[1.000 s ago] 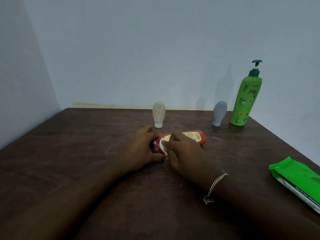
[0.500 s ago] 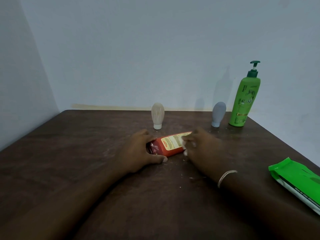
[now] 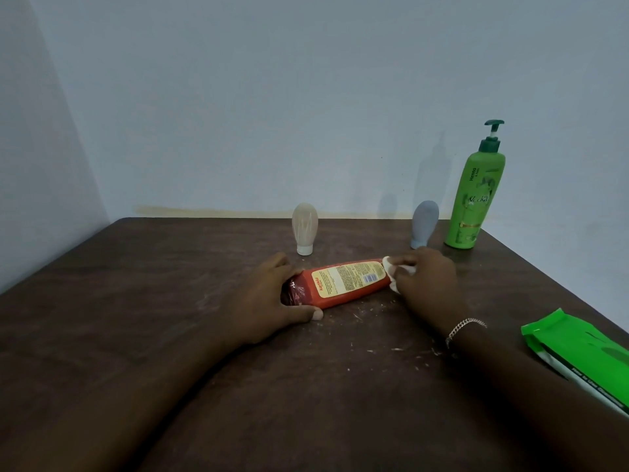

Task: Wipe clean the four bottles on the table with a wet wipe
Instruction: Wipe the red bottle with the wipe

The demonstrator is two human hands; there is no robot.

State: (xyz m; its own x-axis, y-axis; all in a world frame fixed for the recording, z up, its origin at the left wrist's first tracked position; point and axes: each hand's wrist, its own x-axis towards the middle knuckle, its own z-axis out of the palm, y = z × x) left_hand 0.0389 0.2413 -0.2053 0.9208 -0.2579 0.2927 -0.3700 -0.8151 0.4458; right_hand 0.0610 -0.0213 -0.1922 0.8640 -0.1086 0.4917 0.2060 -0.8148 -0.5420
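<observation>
A red bottle (image 3: 343, 282) with a cream label lies on its side in the middle of the dark table (image 3: 136, 301). My left hand (image 3: 269, 298) grips its dark left end. My right hand (image 3: 425, 281) holds a white wet wipe (image 3: 391, 269) pressed against the bottle's right end; most of the wipe is hidden under the fingers. A beige squeeze bottle (image 3: 305, 228) stands on its cap behind the red one. A grey squeeze bottle (image 3: 423, 223) and a tall green pump bottle (image 3: 478, 195) stand at the back right.
A green wet-wipe pack (image 3: 578, 356) lies at the table's right edge, close to my right forearm. Small white crumbs are scattered on the table in front of the red bottle. Walls close off the back and left sides.
My right hand has slid the wipe along the red bottle from its left part to its right end, uncovering the label. My left hand has stayed on the left end.
</observation>
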